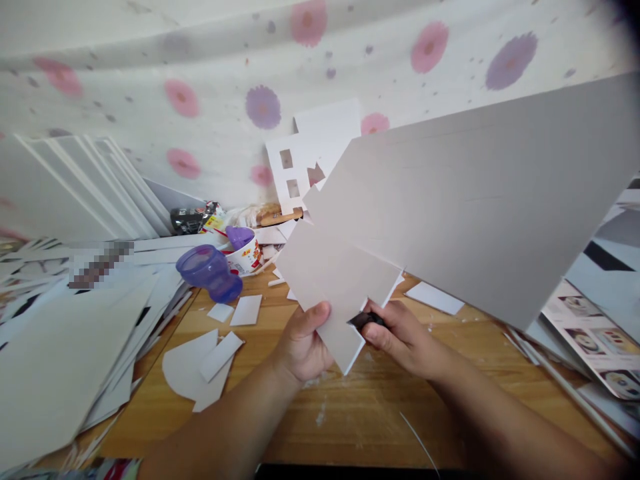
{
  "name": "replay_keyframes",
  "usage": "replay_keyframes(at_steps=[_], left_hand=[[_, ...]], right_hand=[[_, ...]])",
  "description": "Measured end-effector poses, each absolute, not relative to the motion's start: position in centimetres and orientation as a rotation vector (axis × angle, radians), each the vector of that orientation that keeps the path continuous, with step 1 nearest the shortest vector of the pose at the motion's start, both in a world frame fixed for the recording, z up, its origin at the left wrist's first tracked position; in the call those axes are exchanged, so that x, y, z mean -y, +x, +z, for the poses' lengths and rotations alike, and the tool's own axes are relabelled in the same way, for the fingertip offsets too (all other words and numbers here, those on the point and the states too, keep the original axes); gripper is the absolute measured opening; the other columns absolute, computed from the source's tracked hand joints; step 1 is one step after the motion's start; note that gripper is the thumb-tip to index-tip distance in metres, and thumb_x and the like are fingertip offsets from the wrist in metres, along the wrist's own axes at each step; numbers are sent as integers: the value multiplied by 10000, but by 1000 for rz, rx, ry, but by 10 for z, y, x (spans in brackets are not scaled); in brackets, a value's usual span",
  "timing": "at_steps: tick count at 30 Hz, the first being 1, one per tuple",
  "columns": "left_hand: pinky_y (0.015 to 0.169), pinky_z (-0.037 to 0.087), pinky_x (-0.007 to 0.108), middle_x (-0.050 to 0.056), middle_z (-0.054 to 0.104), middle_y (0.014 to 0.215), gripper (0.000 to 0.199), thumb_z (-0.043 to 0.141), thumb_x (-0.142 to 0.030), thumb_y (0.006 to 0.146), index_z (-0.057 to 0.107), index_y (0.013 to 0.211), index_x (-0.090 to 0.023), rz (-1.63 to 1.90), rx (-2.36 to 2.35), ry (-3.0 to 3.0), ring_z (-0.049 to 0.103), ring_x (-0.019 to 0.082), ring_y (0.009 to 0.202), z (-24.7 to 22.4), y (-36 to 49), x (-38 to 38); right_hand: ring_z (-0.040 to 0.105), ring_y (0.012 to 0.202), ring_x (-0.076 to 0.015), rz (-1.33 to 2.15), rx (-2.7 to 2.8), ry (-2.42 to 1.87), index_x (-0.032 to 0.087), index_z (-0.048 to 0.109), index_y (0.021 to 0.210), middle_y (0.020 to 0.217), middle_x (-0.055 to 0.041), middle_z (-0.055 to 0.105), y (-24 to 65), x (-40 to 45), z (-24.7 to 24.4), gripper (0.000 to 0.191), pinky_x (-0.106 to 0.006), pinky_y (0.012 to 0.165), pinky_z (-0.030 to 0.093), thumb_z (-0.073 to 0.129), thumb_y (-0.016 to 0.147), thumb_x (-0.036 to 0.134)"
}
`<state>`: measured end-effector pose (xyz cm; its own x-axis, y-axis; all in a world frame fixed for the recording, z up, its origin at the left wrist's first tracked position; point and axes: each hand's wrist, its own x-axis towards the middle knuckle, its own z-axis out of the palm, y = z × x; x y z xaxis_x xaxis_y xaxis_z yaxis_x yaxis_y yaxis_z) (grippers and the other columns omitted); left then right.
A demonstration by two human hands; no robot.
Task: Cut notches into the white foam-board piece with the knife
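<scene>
Pinching a pale board and a dark cutter

My left hand pinches the pale board near its lowest corner, thumb on the face toward me, the other fingers behind. My right hand grips the dark cutter, thumb and forefinger pressed on it at the board's edge, beside a notch; its tip points toward my left thumb. The corner drops between my two hands, and a broad grey part spreads up and out past my right fingers. I cannot tell whether the portion nearest me is joined to it.

Below my fingers is the wooden table. Left of my left fingers lies a curved white piece with a white strip on it. Beyond those fingers, to the left, a purple cup sits just beside a paper bowl. Well right of my right fingers lies a printed sheet.
</scene>
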<state>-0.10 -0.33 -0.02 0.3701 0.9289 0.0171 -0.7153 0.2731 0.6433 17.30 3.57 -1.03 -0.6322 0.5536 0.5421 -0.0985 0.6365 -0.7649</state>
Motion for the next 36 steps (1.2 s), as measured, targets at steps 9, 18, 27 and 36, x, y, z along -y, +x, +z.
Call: replay_keyframes(at_steps=[9, 18, 27, 36], left_hand=[[640, 535, 184, 4, 746, 825, 275, 864, -299, 694, 709, 881, -171, 1308, -434, 679, 675, 125, 676, 3, -3, -2], [660, 547, 183, -27, 744, 874, 482, 849, -260, 724, 647, 1162, -259, 1354, -400, 725, 687, 127, 745, 10, -5, -1], [728, 555, 172, 8, 751, 913, 243, 799, -308, 795, 715, 989, -189, 1318, -396, 670, 709, 124, 787, 0, -6, -2], [861, 551, 187, 15, 753, 1034, 165, 748, -277, 852, 729, 994, -195, 1310, -323, 592, 709, 124, 905, -3, -2, 0]], right_hand=[[547, 634, -114, 777, 2063, -424, 185, 568, 911, 742, -9, 600, 185, -43, -7, 353, -216, 583, 435, 409, 1019, 481], [638, 801, -161, 551, 2011, -509, 210, 590, 1112, 930, -57, 688, 183, -46, -14, 230, -266, 657, 487, 497, 992, 383], [589, 895, -208, 527, 2012, -571, 210, 507, 1201, 993, -82, 608, 181, -49, -23, 294, -341, 740, 488, 466, 999, 420], [499, 912, -232, 458, 2036, -600, 195, 468, 1173, 1013, -93, 535, 177, -52, -26, 230, -393, 772, 442, 452, 1006, 352]])
